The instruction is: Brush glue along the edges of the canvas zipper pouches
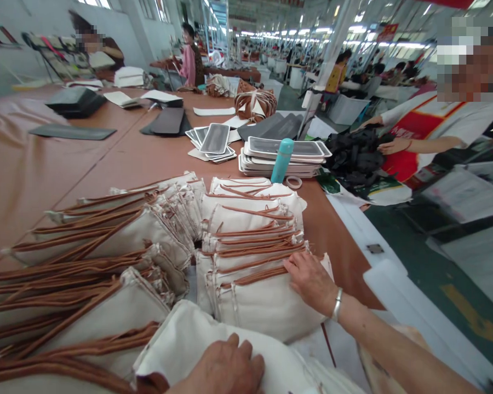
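My right hand (312, 282), with a silver bracelet at the wrist, has its fingers bent over the brown-trimmed top edge of the front cream bag piece (263, 309) in the right-hand row. Its thumb is hard to make out. Low in the middle, my left hand (224, 366) lies on a nearer cream piece (197, 328), its fingers slightly bent and apart. To the left, a long row of similar cream pieces with brown edging (127, 241) leans in overlapping layers. Behind my right hand, more of these pieces (246, 219) stand packed one behind another.
A turquoise bottle (282, 160) and a tape roll (293, 182) stand behind the rows, beside stacked white-rimmed panels (250, 164). Dark grey panels (74, 102) lie farther back on the brown-covered table (86, 158). At right, a co-worker in a red apron (411, 137) handles black straps (355, 156).
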The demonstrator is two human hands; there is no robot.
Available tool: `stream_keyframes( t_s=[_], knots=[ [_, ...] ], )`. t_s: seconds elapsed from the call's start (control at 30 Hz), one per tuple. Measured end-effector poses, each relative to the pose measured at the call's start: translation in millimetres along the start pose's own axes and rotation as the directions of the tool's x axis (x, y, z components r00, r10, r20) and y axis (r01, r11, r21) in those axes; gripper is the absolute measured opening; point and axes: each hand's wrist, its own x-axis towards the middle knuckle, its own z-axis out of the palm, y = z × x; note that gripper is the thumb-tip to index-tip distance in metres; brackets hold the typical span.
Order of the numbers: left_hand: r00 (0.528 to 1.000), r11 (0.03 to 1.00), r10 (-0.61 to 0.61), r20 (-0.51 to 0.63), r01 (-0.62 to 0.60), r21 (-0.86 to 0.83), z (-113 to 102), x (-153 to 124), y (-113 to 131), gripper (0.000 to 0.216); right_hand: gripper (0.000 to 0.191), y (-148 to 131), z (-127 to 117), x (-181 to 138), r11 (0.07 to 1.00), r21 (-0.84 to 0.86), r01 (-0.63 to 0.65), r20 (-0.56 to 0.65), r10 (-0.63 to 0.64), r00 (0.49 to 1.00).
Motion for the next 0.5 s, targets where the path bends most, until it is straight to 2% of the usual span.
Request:
stream_keyframes(
  t_s=[0.07, 0.1, 0.27, 0.4, 0.5],
  knots=[
    [1.000, 1.000, -0.007, 0.001, 0.007, -0.005, 2.1, 0.4, 0.3, 0.031, 0.015, -2.8, 2.2, -1.0, 0.999, -0.030, 0.021, 0.005, -0.021, 1.000],
    [1.000, 1.000, -0.007, -0.002, 0.007, -0.004, 4.6, 1.3, -0.2, 0.031, 0.013, -3.8, 2.3, -3.0, 0.998, -0.033, 0.051, 0.016, -0.051, 0.999],
    [0.994, 0.999, 0.025, -0.104, -0.021, 0.037, 31.3, 10.1, -5.7, 0.026, 0.023, -4.4, -0.1, -14.1, 0.979, -0.016, 0.203, 0.043, -0.202, 0.978],
    [0.973, 0.992, 0.061, -0.223, -0.034, 0.120, 52.9, 15.8, -9.7, 0.021, 0.028, -10.3, -4.5, -7.5, 0.974, -0.006, 0.227, 0.058, -0.226, 0.972],
    [0.955, 0.986, 0.094, -0.280, -0.049, 0.161, 61.2, 17.1, -12.4, 0.017, 0.024, -19.2, -7.3, 6.9, 0.978, 0.019, 0.209, 0.097, -0.210, 0.973]
  ],
)
